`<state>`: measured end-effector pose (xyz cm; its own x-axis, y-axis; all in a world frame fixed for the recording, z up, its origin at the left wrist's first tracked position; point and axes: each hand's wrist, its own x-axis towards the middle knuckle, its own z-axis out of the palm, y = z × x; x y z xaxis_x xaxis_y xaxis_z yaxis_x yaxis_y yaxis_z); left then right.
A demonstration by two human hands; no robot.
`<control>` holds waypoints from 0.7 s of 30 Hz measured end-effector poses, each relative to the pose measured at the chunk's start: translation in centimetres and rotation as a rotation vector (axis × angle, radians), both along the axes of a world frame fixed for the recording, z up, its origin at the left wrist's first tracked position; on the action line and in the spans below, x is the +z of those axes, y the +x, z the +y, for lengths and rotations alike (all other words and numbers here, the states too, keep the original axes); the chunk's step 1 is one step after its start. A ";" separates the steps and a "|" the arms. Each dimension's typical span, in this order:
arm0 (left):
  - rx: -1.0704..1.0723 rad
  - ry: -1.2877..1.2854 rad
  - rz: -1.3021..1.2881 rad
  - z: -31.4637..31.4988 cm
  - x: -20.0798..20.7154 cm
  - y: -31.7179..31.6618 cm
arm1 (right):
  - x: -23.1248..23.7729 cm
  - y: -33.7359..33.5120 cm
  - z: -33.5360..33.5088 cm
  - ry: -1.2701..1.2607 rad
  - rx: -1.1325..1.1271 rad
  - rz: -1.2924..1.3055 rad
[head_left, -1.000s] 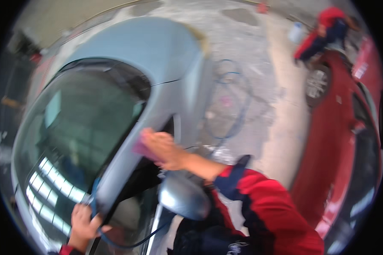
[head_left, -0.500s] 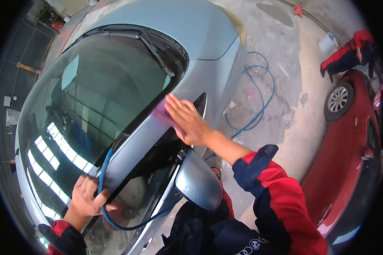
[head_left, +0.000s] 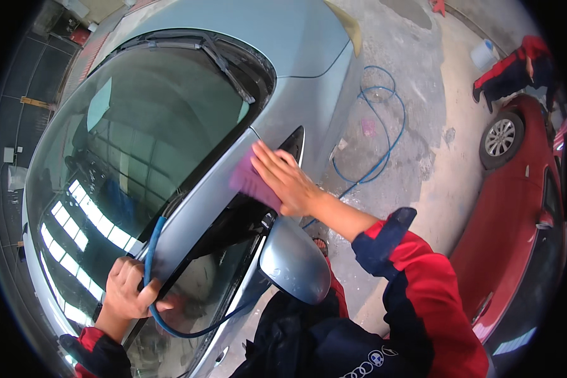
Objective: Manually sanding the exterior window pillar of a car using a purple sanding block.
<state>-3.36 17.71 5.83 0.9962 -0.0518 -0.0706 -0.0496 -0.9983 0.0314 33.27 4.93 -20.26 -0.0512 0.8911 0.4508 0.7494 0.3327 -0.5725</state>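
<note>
My right hand (head_left: 286,183) lies with its fingers together over a purple sheet of sandpaper (head_left: 249,178). It presses the sheet against the front windshield pillar (head_left: 198,205) of a silver-blue car, just ahead of the side mirror (head_left: 296,259). Lower on the same pillar, my left hand (head_left: 130,291) is closed round a blue hose (head_left: 150,261). The hose end points up along the pillar, and the rest loops down across the side window. Part of the sandpaper is hidden beneath my right fingers.
The windshield (head_left: 138,157) and its wiper (head_left: 223,69) lie to the left. More blue hose (head_left: 390,148) is coiled on the wet floor at right. A red car (head_left: 507,220) stands farther right, with a person (head_left: 516,72) bending beside it near a white bucket (head_left: 483,55).
My right hand and the sandpaper have slid a little nearer along the pillar, and more of the sheet shows. My left hand keeps its grip on the hose.
</note>
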 end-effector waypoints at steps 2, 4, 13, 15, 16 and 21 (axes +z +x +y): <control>-0.024 -0.008 0.000 0.3 -0.3 0.6 | -0.8 0.4 0.8 0.043 -0.022 0.013; -0.035 -0.021 0.003 0.3 -0.2 0.6 | 0.4 0.2 1.7 0.041 -0.062 -0.017; -0.044 -0.016 -0.026 0.1 -0.4 0.1 | -0.5 -1.3 -0.1 0.095 -0.091 0.090; -0.064 -0.039 -0.023 0.3 -0.4 0.1 | 1.3 -1.2 1.8 0.078 -0.134 0.050; -0.077 -0.026 -0.032 0.3 -0.3 0.2 | 1.2 -2.2 1.6 0.055 -0.177 0.074; -0.102 -0.017 -0.049 0.2 -0.3 0.4 | 1.9 -7.1 0.7 -0.041 -0.348 0.192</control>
<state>-2.98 17.88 5.51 0.9879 -0.1536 -0.0204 -0.1526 -0.9873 0.0436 26.17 5.65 -18.32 0.3382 0.8579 0.3867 0.6916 0.0521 -0.7204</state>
